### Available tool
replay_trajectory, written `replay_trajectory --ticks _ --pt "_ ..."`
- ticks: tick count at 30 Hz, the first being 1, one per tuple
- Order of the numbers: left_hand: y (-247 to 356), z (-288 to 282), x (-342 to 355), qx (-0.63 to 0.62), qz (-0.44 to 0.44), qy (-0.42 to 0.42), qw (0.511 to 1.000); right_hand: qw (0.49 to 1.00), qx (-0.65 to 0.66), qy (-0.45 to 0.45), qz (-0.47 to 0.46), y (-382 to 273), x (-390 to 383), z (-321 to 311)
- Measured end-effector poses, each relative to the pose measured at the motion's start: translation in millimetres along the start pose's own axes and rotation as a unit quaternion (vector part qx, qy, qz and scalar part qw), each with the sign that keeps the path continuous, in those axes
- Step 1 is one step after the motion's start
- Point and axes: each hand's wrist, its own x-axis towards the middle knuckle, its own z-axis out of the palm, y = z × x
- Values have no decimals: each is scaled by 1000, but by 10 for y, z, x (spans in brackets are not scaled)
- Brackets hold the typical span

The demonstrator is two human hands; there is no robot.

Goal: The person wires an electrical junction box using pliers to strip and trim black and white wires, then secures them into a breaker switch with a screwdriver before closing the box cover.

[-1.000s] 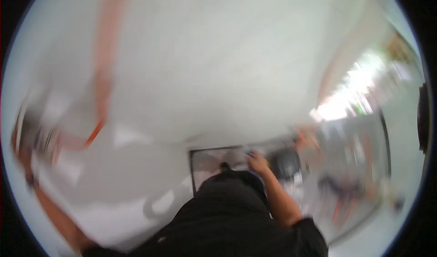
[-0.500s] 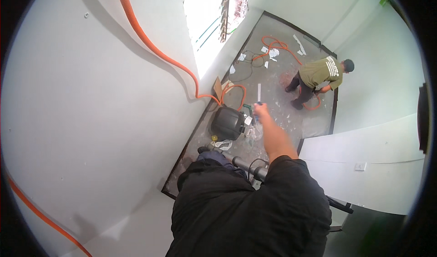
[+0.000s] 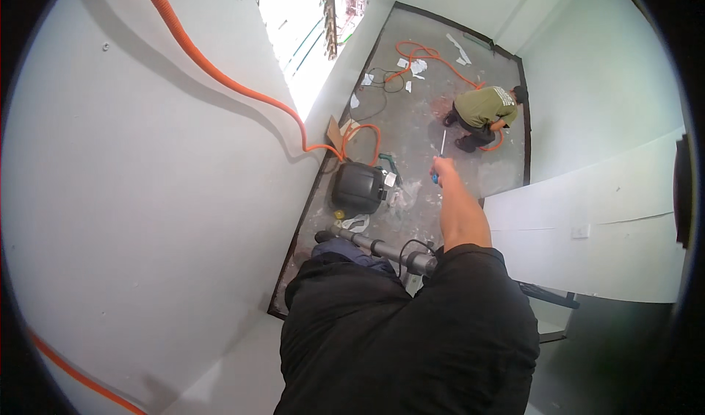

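Note:
My right arm reaches forward over the floor. My right hand is closed around the blue handle of a flat-bladed tool, whose narrow pale blade points away from me; its exact kind is too small to make out. My left hand does not show. Left of my right hand, a black lidded tub stands near the wall, with an orange corrugated hose running to it. Closer to my body lies a grey tubular pole with a dark cable.
A person in an olive shirt bends over by the right wall, holding an orange hose. Paper scraps and a dark cord lie on the far floor. A louvred window is at left; a white partition stands at right.
My right hand has moved right, and the blade now shows narrower. The other person has bent lower. My view has shifted, so the room's contents sit further left and higher.

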Motion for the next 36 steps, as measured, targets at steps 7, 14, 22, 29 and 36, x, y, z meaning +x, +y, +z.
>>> replay_trajectory --ticks 7,14,22,29,36 --pt "-299 94 -210 4 -19 11 1000 1000 4 -2 25 167 -378 127" --pt "-558 179 -383 1 -43 24 999 999 11 31 25 360 -346 151" --pt "-815 173 -595 22 -66 34 997 993 13 110 -41 495 -275 -148" --pt "-700 124 -718 -11 -43 58 997 995 41 82 -42 335 -54 -333" --pt "1600 46 -1293 -387 -25 -200 900 993 46 57 -88 2 -278 -188"
